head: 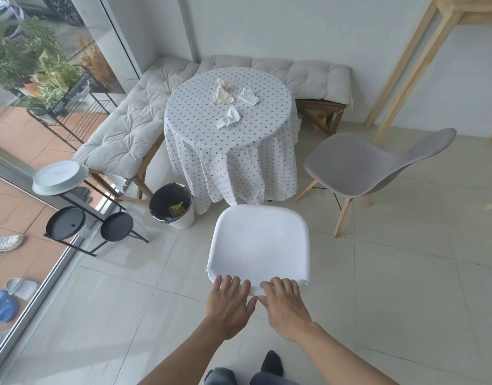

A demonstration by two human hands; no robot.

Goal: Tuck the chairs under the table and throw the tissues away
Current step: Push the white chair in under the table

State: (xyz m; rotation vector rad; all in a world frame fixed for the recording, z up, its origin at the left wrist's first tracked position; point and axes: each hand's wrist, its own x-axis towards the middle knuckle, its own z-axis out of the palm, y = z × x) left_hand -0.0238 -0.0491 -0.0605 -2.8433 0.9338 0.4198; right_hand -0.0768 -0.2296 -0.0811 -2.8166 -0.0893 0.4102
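A white plastic chair (260, 243) stands in front of me, its seat pointing at the round table (230, 151) with a dotted cloth. My left hand (229, 307) and my right hand (285, 304) both rest on the top of its backrest, fingers laid over the edge. A grey chair (361, 165) on wooden legs stands to the right of the table, turned sideways. Three crumpled tissues lie on the tabletop: a beige one (223, 93), a white one (249, 96) and another white one (228, 118). A bin (172, 205) with a black liner stands at the table's left foot.
A cushioned corner bench (122, 129) wraps behind the table. A black metal stand with round trays (80, 218) is at the left by the glass door. Wooden frame legs (400, 79) lean at the right. Tiled floor surrounds the chairs.
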